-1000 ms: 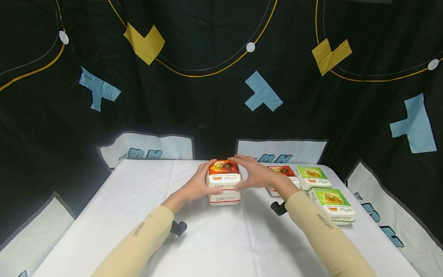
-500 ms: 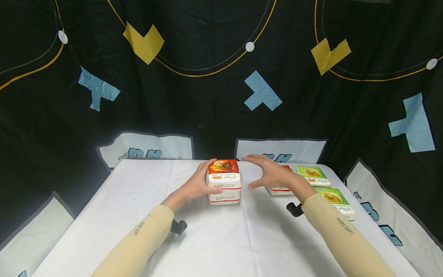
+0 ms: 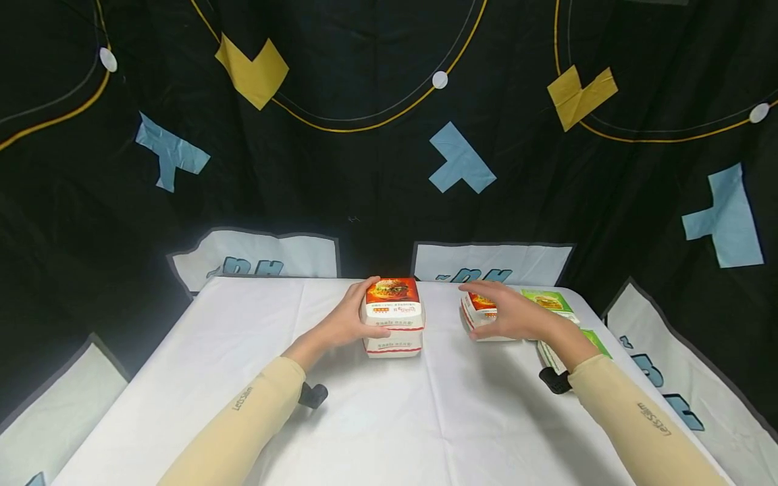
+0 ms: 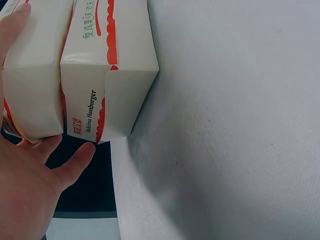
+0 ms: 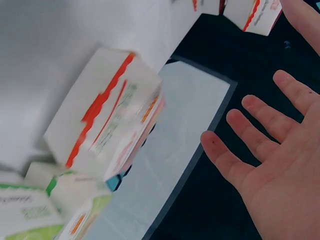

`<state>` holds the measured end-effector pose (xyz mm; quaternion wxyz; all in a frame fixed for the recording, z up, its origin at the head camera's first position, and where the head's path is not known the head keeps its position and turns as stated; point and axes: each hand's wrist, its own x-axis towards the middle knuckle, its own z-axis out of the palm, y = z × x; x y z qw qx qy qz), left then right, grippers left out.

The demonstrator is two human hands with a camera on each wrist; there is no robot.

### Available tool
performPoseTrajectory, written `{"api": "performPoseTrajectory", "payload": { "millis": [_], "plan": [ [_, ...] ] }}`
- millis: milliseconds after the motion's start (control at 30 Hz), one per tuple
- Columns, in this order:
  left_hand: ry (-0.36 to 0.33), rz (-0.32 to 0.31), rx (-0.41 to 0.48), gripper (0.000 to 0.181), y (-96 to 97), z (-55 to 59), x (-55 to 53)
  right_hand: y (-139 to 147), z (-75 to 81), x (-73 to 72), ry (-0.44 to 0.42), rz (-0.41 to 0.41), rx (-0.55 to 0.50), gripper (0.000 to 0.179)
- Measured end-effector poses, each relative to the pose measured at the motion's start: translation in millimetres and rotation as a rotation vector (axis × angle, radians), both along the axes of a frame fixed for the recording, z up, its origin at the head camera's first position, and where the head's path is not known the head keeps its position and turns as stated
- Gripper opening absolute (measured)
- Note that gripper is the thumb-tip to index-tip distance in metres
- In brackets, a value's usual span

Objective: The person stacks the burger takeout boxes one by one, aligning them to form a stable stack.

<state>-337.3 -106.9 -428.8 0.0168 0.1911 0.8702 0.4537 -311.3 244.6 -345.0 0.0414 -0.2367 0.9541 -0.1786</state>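
Two white-and-red hamburger boxes are stacked mid-table: the upper one (image 3: 394, 309) shows a burger picture, the lower one (image 3: 394, 345) sits directly beneath. My left hand (image 3: 343, 324) holds the upper box from its left side, thumb across the front and fingers behind; the left wrist view shows the thumb (image 4: 17, 20) on that box. My right hand (image 3: 516, 314) hovers around another red hamburger box (image 3: 469, 314) at the right and partly hides it. In the right wrist view, the fingers (image 5: 220, 152) are spread and stand apart from that box (image 5: 100, 115).
Two green-topped hamburger boxes, one farther back (image 3: 550, 301) and one nearer (image 3: 550, 358), lie at the right, partly behind my right arm. A white cloth covers the table (image 3: 377, 432). Behind its far edge hangs a black curtain (image 3: 365, 175).
My right hand has left the stack and moved right to the single red box. My left hand stays at the stack, which has not moved.
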Motion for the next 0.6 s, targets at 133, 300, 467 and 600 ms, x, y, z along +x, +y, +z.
{"api": "performPoseTrajectory", "payload": {
  "millis": [133, 300, 467, 600],
  "plan": [
    [0.002, -0.001, 0.004, 0.112, -0.7, -0.8, -1.2, 15, -1.3, 4.4, 0.014, 0.002, 0.0, 0.091],
    [0.0, -0.003, 0.0, 0.111, -1.7, 0.8, -1.2, 32, -3.7, 9.6, 0.034, -0.002, -0.003, 0.091],
    [0.005, 0.004, -0.009, 0.11, -2.0, 3.5, -0.8, 45, -5.5, 14.7, 0.036, -0.022, 0.014, 0.094],
    [-0.004, -0.001, -0.019, 0.111, -1.0, 2.0, -1.7, 58, -10.0, 19.1, 0.029, -0.039, 0.025, 0.093]
  ]
}}
